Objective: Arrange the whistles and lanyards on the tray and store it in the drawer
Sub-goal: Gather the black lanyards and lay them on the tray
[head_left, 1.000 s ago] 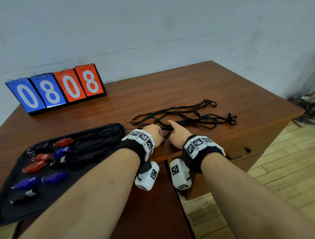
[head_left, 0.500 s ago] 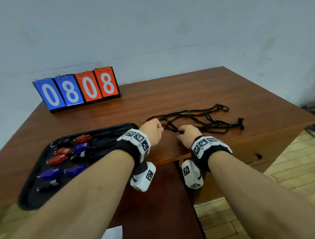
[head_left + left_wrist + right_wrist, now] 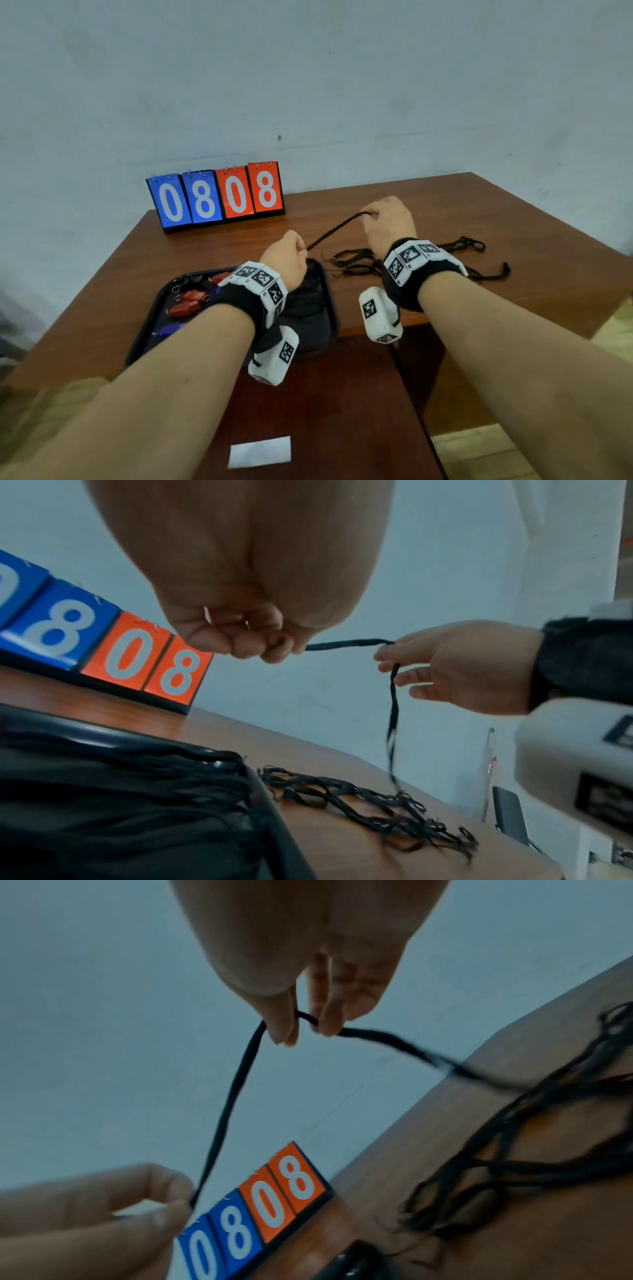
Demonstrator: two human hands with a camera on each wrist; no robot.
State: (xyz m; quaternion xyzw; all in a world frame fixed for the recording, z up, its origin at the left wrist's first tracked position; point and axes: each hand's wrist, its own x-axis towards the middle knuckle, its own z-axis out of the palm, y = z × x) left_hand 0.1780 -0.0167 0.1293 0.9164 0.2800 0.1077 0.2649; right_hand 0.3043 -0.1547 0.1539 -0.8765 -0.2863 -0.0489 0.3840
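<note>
**One lanyard lifted clear of the pile**

Your left hand (image 3: 286, 258) and right hand (image 3: 388, 222) have risen off the table (image 3: 513, 219) since a second ago, when both worked low in the tangle at its front edge. A single black lanyard (image 3: 337, 228) now stretches taut between them. Your left fingers (image 3: 240, 642) are curled tight around one end. Your right thumb and fingers (image 3: 284, 1026) pinch the cord at a bend, and its tail drops to the remaining lanyards (image 3: 359, 262), which lie just right of the tray (image 3: 330, 298).

The strand appears nearly separated; judge it free once the tail leaves the pile. The tray already carries a bundle of lanyards (image 3: 137, 777) and the red whistles (image 3: 186, 303) at its left. Expect snagging if you pull fast. Drawer storage is not yet begun.
</note>
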